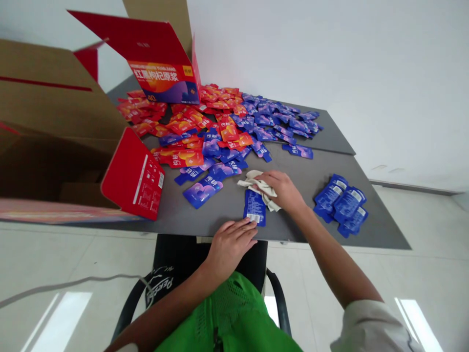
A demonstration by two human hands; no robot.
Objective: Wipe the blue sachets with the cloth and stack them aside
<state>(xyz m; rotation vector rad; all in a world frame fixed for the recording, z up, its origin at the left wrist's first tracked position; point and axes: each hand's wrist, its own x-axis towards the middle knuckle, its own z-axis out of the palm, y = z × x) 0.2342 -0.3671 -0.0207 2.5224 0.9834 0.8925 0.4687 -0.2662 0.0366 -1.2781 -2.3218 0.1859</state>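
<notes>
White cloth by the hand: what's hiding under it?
The white cloth partly covers a blue pouch; the pouch's lower part and barcode show. Its top end can't be seen, nor whether anything else is under the cloth.

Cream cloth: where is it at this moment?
In the head view, the cream cloth is just right of centre, under the person's right hand, overlapping the far end of the blue pouch that the left hand touches.
</notes>
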